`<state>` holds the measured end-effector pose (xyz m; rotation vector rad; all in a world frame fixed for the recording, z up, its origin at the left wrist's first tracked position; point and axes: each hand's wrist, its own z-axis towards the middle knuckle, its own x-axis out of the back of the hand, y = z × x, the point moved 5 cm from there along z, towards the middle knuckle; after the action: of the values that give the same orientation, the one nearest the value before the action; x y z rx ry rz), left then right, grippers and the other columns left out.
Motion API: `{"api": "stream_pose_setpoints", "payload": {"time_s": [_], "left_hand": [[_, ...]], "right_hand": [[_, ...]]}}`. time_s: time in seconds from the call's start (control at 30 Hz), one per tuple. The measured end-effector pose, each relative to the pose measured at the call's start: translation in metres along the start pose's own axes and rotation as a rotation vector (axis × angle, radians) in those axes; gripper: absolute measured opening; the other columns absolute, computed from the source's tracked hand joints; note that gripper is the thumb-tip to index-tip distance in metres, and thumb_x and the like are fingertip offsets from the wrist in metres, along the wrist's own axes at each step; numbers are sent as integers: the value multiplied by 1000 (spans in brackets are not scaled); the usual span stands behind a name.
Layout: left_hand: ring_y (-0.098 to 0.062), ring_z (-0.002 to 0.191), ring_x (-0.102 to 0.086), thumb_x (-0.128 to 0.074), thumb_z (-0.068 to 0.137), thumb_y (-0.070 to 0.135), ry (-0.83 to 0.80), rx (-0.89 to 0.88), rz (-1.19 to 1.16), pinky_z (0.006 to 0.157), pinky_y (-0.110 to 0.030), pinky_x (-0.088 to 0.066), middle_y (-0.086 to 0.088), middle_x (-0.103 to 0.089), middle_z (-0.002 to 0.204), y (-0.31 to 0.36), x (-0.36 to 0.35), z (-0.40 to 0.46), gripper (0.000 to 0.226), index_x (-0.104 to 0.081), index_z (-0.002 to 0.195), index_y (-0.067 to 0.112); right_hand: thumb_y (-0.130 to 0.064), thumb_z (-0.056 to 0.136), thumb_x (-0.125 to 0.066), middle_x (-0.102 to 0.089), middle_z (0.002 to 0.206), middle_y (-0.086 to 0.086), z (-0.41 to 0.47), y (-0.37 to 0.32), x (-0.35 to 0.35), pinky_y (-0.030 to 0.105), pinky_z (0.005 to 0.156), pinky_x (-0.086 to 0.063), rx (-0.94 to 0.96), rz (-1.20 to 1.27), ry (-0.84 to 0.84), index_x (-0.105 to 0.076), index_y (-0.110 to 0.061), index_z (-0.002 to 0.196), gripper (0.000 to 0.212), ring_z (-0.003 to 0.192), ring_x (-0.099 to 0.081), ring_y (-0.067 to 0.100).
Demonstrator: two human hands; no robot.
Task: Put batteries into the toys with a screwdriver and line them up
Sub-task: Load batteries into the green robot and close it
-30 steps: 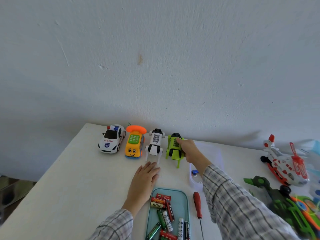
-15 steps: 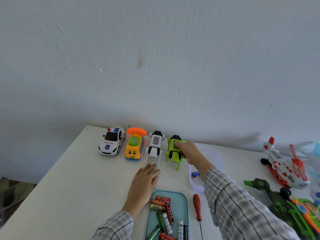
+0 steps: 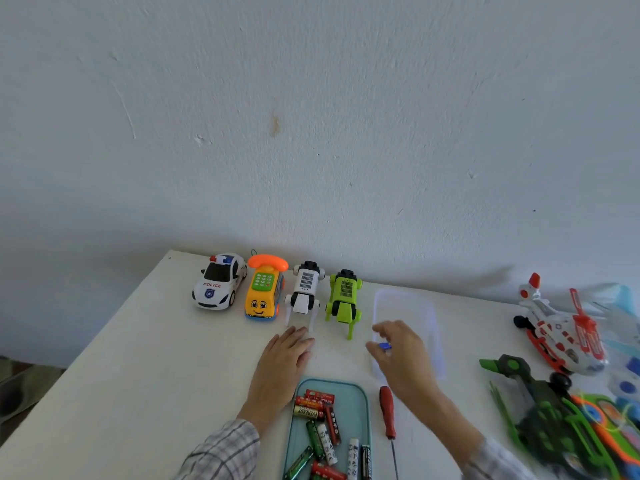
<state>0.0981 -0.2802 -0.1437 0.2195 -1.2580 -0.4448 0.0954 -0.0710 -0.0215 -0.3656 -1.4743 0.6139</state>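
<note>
left hand (image 3: 284, 362) flat on table (image 3: 138, 375), right hand (image 3: 401, 355) loosely spread (blurred)

A white table (image 3: 104, 386) stands against a pale, scuffed wall (image 3: 311, 116) that bears a small brown stain (image 3: 275, 125). On the table's near edge sits a light blue tray (image 3: 358, 403). Further right lies a clear plastic container (image 3: 420, 306), with a small blue item (image 3: 385, 346) inside its left edge.

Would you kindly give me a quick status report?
Left hand flat on table, right hand open, empty. Four toys lined up, green robot dog last. Screwdriver lies untouched.
</note>
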Motion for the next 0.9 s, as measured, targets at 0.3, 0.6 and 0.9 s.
{"api": "stream_pose_setpoints", "payload": {"time_s": [0.3,0.6,0.9], "left_hand": [[-11,143,-27,-8,88,56,-56,56,-99,114,-23,-7,8,-40,150,1,5,0,72,-53,136,26],[-14,141,-31,-30,96,50,-78,78,-129,113,-27,-14,4,-44,148,2,11,-3,54,-56,134,22],[-18,143,-29,-51,99,27,-117,159,-189,117,-41,-14,-3,-40,150,2,10,-4,38,-55,135,13]], "right_hand": [[-16,88,-62,-68,102,-1,-24,42,-22,27,74,-40,96,-323,-55,-68,-15,103,16,96,-61,24],[0,43,-88,-52,52,-14,-36,72,-21,15,51,-27,132,-425,-37,-51,-26,55,47,47,-50,9],[-9,82,-68,-63,79,-11,-66,106,14,20,67,-34,174,-354,-30,-64,-22,79,15,78,-57,14]]}}
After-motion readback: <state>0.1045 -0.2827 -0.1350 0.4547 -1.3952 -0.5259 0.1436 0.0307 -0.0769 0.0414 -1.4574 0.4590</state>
